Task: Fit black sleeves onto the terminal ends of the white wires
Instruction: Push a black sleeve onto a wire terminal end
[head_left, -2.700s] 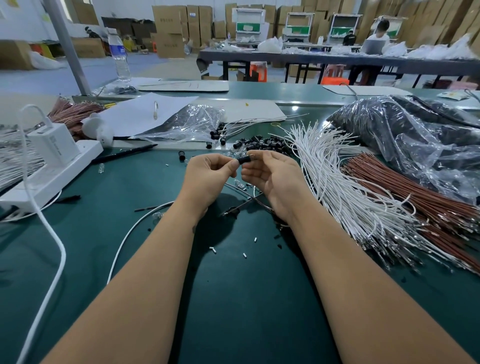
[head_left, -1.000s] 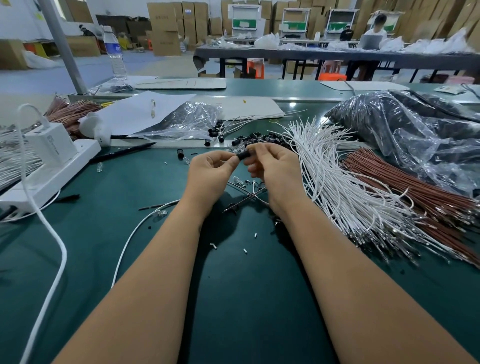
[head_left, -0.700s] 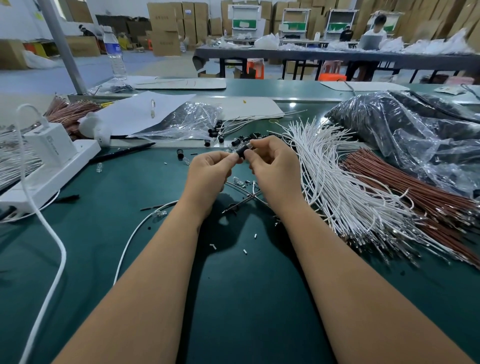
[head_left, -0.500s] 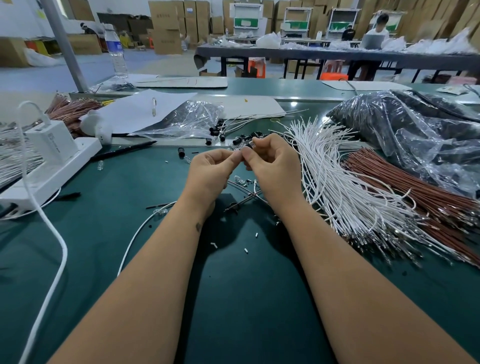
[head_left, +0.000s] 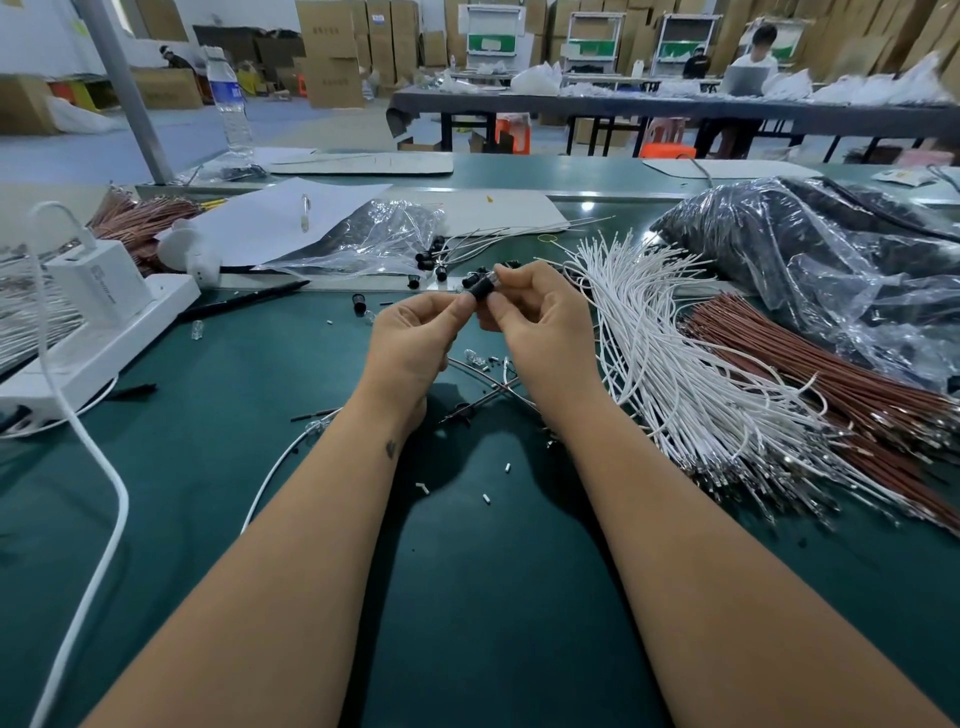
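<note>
1. Your left hand (head_left: 410, 338) and right hand (head_left: 540, 322) meet at frame centre, raised above the green counter (head_left: 467, 597).
2. Black sleeve (head_left: 480, 288) sits between them — right thumb and fingers pinch it, left fingertips pinch its near end. Wire end inside it is too small to make out.
3. White wires (head_left: 675, 364) lie in a fanned bundle just right of your right hand; brown wires (head_left: 831, 374) beside them, further right.
4. Loose black sleeves (head_left: 431, 260) are scattered just above your hands, beside a clear plastic bag (head_left: 374, 234).
5. Left edge: white power strip (head_left: 93, 338) with a charger (head_left: 96, 283) plugged in — its cable runs down the frame.
</note>
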